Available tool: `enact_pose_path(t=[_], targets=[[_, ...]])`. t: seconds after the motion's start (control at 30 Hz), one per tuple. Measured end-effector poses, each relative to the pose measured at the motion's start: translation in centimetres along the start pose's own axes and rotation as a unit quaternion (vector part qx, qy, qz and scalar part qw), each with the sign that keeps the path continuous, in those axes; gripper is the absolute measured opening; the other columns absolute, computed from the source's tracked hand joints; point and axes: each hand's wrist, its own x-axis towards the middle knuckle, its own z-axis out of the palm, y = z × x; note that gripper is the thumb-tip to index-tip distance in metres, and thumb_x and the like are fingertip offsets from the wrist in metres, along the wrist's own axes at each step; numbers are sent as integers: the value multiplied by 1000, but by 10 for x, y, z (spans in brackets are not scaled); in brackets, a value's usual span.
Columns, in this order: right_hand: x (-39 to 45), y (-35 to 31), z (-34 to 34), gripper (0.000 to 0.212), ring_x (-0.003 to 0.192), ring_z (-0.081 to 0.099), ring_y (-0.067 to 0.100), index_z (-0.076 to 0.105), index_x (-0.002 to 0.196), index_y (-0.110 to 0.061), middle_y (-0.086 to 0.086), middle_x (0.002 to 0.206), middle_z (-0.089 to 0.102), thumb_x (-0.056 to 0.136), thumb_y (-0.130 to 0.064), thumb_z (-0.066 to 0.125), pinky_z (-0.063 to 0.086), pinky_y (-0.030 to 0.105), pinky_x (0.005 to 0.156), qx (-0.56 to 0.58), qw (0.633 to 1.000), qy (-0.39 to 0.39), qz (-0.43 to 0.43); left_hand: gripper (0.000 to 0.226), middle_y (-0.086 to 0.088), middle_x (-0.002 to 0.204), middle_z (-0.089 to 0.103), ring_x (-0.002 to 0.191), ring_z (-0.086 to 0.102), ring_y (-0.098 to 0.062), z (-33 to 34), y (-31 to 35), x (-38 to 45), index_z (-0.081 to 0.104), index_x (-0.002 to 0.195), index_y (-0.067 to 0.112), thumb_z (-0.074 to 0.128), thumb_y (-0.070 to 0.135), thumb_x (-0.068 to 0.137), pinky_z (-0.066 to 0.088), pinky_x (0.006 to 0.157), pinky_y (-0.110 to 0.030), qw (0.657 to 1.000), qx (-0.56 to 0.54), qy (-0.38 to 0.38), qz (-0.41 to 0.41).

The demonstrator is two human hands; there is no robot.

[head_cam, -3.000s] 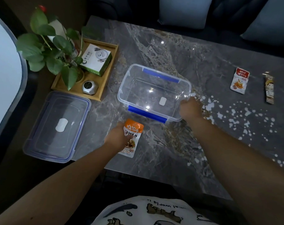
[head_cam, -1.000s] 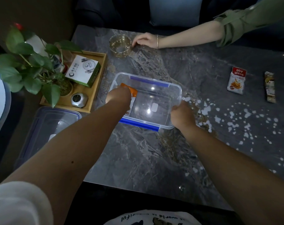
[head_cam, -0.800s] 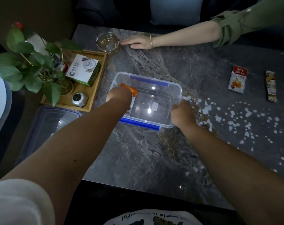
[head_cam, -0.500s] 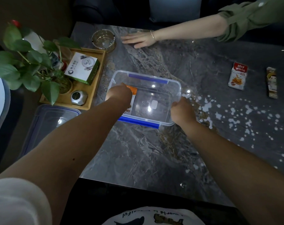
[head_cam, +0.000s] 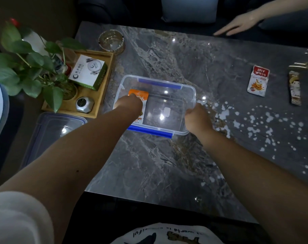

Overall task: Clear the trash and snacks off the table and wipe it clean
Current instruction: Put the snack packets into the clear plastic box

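Note:
A clear plastic container (head_cam: 188,92) with blue clips stands mid-table. My left hand (head_cam: 130,105) reaches into its left half, fingers down on an orange snack packet (head_cam: 139,95) lying against the bottom. My right hand (head_cam: 196,118) grips the container's right rim at the near corner. A red-and-white snack packet (head_cam: 258,81) and a brown snack bar (head_cam: 295,87) lie at the far right of the marble table (head_cam: 158,164). White spilled droplets (head_cam: 255,124) are scattered right of the container.
The container's lid (head_cam: 49,132) lies off the table's left edge. A wooden tray (head_cam: 97,110) holds a plant (head_cam: 26,67), a green-and-white box (head_cam: 89,73) and a silver object (head_cam: 84,103). A glass ashtray (head_cam: 112,42) sits far left. Another person's hand (head_cam: 237,26) hovers far right.
My left hand carried the orange packet from the table into the container and lowered it. The other person set down the glass ashtray and drew their hand away to the right.

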Motion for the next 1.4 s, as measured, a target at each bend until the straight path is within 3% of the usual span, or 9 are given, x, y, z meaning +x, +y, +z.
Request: enact_pose_path(t=[0.3, 0.43, 0.57, 0.67, 0.8, 0.9, 1.0, 1.4], targets=[[0, -2, -3, 31, 68, 54, 21, 51, 111, -10, -1, 78, 55, 91, -31, 42, 42, 31, 62, -41, 999, -3, -9, 31, -12, 121, 53, 105, 57, -34, 0, -4, -6, 56, 120, 5, 54, 15, 91, 44, 69, -42, 1000, -6, 7, -4], [-5, -6, -11, 48, 78, 61, 26, 51, 118, -9, 11, 102, 65, 92, -48, 40, 49, 35, 69, -32, 999, -32, -14, 29, -12, 122, 51, 103, 56, -33, -9, -7, -18, 57, 117, 7, 51, 20, 92, 46, 70, -42, 998, -50, 30, 9], [-18, -10, -26, 62, 97, 63, 32, 55, 118, -13, 10, 110, 65, 88, -63, 36, 49, 37, 79, -21, 999, -18, -45, 33, -15, 118, 54, 103, 53, -33, -19, -4, -51, 56, 115, 7, 41, 29, 95, 37, 68, -38, 986, -90, 124, 63], [-38, -5, -41, 57, 105, 57, 31, 54, 118, -14, 11, 114, 60, 89, -60, 39, 48, 41, 87, -67, 990, 13, -124, 38, -14, 115, 58, 104, 52, -33, -13, 1, -80, 57, 115, 9, 42, 36, 92, 41, 77, -40, 972, -70, 197, 108], [-69, 17, -56, 57, 128, 41, 36, 45, 133, -6, 18, 135, 49, 92, -45, 46, 33, 45, 108, -199, 947, 54, -246, 49, -10, 125, 56, 113, 48, -30, -3, 16, -105, 52, 124, 13, 45, 45, 88, 38, 91, -44, 957, -91, 230, 153], [-95, 30, -62, 63, 134, 36, 36, 39, 141, -4, 21, 143, 44, 91, -41, 51, 24, 46, 115, -215, 931, 74, -285, 55, -10, 129, 54, 118, 47, -30, 1, 29, -117, 48, 128, 12, 46, 49, 87, 38, 97, -44, 945, -85, 251, 191], [-113, 41, -65, 66, 136, 35, 35, 39, 141, -5, 19, 144, 43, 87, -40, 57, 24, 46, 113, -228, 930, 92, -272, 58, -11, 132, 52, 121, 46, -30, -1, 41, -126, 46, 130, 11, 46, 49, 87, 37, 100, -45, 936, -84, 259, 221], [-131, 91, -96, 66, 141, 25, 30, 33, 144, -7, 15, 149, 37, 92, -43, 49, 17, 41, 117, -250, 942, 110, -193, 55, -10, 133, 52, 122, 45, -29, -20, 104, -132, 45, 132, 12, 47, 45, 88, 33, 100, -42, 922, -67, 255, 283]])
